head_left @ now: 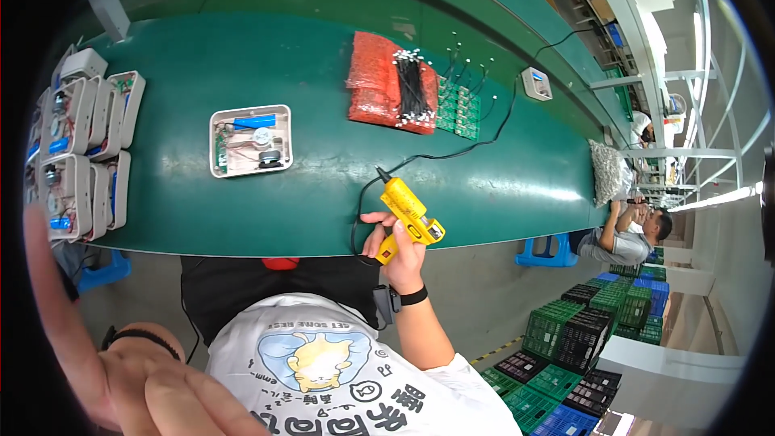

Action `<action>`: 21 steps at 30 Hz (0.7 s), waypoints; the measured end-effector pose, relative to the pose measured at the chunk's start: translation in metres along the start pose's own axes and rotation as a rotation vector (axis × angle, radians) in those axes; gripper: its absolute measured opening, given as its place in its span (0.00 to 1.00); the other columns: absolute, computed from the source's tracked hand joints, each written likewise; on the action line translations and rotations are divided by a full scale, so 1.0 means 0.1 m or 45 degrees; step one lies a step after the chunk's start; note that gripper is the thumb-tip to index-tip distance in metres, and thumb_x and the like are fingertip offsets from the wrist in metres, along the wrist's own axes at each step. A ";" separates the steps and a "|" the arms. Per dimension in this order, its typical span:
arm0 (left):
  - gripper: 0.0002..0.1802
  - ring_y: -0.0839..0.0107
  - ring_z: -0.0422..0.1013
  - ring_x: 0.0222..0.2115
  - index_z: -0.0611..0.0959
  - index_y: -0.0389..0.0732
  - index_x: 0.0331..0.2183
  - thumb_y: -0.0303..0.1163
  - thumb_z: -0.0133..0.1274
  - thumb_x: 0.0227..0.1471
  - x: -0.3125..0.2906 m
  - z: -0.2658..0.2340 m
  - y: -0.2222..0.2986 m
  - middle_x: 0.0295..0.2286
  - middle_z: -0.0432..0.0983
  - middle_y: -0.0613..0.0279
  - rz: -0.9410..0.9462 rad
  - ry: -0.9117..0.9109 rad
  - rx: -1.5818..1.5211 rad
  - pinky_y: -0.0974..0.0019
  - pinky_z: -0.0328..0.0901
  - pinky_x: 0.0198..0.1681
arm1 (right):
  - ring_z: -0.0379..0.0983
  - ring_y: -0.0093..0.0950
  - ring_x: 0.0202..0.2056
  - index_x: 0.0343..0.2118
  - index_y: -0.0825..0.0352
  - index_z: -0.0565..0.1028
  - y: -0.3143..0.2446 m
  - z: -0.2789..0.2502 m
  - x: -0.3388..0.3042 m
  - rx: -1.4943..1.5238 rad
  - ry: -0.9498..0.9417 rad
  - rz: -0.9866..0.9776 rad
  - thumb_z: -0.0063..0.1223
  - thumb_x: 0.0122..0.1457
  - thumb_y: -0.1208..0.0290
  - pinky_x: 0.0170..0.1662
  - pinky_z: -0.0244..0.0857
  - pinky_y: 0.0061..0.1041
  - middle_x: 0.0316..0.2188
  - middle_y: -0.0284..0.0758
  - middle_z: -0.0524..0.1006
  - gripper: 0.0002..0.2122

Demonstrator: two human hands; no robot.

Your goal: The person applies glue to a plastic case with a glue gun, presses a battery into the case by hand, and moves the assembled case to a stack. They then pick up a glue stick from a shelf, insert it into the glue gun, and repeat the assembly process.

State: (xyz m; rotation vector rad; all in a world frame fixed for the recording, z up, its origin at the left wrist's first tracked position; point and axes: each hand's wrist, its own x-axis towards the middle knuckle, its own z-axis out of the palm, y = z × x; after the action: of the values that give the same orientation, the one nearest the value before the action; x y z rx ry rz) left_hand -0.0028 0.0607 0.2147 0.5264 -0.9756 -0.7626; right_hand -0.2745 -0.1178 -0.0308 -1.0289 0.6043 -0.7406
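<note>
My right hand (pixel 404 262) is wrapped round the grip of a yellow hot glue gun (pixel 406 206) at the table's near edge. Its dark nozzle points away from me, toward the table. Close to the camera at the lower left, my left hand (pixel 141 387) is raised, one finger stretched up and the others spread; nothing shows in it. On the table to the left of the gun lies a white open plastic housing (pixel 216 163), with a blue cylinder, a green circuit board, wires and a round part inside.
Stacked filled white housings (pixel 81 157) stand at the left. Toward the back are red bubble-wrap packaging (pixel 373 85), a black wire bundle (pixel 412 85) and green circuit boards (pixel 458 113). A black cable (pixel 452 155) crosses the table. Rightward sit another person (pixel 626 238) and crates (pixel 557 331).
</note>
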 end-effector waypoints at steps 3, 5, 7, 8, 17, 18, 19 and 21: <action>0.61 0.47 0.68 0.64 0.63 0.30 0.72 0.52 0.73 0.50 0.01 -0.23 -0.08 0.60 0.72 0.38 -0.096 0.339 0.162 0.49 0.63 0.68 | 0.75 0.30 0.22 0.46 0.69 0.72 -0.03 0.06 0.00 -0.007 0.030 -0.003 0.46 0.78 0.63 0.30 0.77 0.36 0.50 0.60 0.82 0.11; 0.62 0.46 0.67 0.65 0.63 0.30 0.72 0.54 0.74 0.49 -0.01 -0.53 -0.33 0.61 0.72 0.37 -0.237 0.731 0.289 0.48 0.63 0.69 | 0.74 0.30 0.22 0.46 0.69 0.72 -0.06 0.00 -0.04 -0.044 0.064 -0.026 0.47 0.78 0.63 0.29 0.77 0.36 0.50 0.59 0.82 0.12; 0.64 0.45 0.66 0.66 0.65 0.32 0.71 0.53 0.77 0.43 -0.11 -0.94 -0.49 0.63 0.69 0.39 -0.262 0.469 1.222 0.47 0.61 0.70 | 0.74 0.30 0.22 0.46 0.69 0.72 -0.07 0.05 0.00 -0.004 0.043 -0.017 0.47 0.78 0.63 0.29 0.77 0.36 0.50 0.59 0.82 0.12; 0.66 0.44 0.64 0.67 0.67 0.35 0.70 0.52 0.81 0.38 -0.27 -1.26 -0.62 0.65 0.67 0.41 -0.185 0.086 1.893 0.46 0.59 0.71 | 0.74 0.30 0.21 0.45 0.69 0.72 -0.07 0.03 -0.01 -0.028 0.052 -0.030 0.47 0.78 0.63 0.28 0.76 0.35 0.49 0.59 0.82 0.12; 0.58 0.38 0.64 0.67 0.76 0.35 0.62 0.48 0.83 0.33 -0.34 -1.72 -1.28 0.70 0.59 0.43 -0.508 -0.055 1.980 0.40 0.63 0.68 | 0.74 0.29 0.22 0.45 0.69 0.72 -0.09 0.01 -0.03 -0.059 0.047 -0.034 0.47 0.78 0.63 0.28 0.76 0.35 0.49 0.58 0.83 0.12; 0.58 0.38 0.64 0.67 0.76 0.35 0.62 0.48 0.83 0.33 -0.33 -1.71 -1.25 0.70 0.59 0.43 -0.504 -0.068 1.989 0.40 0.63 0.68 | 0.74 0.29 0.22 0.45 0.69 0.72 -0.08 0.02 -0.02 -0.047 0.051 -0.041 0.47 0.78 0.63 0.28 0.76 0.35 0.49 0.58 0.83 0.12; 0.57 0.38 0.65 0.66 0.76 0.35 0.61 0.48 0.83 0.32 -0.35 -1.69 -1.23 0.70 0.59 0.42 -0.502 -0.071 1.866 0.40 0.64 0.68 | 0.74 0.29 0.22 0.45 0.69 0.72 -0.08 0.02 -0.02 -0.053 0.050 -0.043 0.47 0.78 0.63 0.28 0.76 0.35 0.49 0.58 0.83 0.12; 0.54 0.39 0.69 0.63 0.77 0.34 0.58 0.47 0.83 0.32 -0.43 -1.61 -1.18 0.70 0.59 0.42 -0.508 -0.083 1.614 0.41 0.65 0.67 | 0.74 0.29 0.22 0.45 0.69 0.72 -0.07 0.02 -0.03 -0.067 0.059 -0.043 0.48 0.78 0.63 0.28 0.76 0.35 0.49 0.58 0.83 0.12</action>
State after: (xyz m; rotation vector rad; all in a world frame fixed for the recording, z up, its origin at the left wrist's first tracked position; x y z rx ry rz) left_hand 0.0843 0.0298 0.0329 1.8391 -1.3751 -0.4176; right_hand -0.2769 -0.1168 -0.0230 -1.0749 0.6509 -0.7833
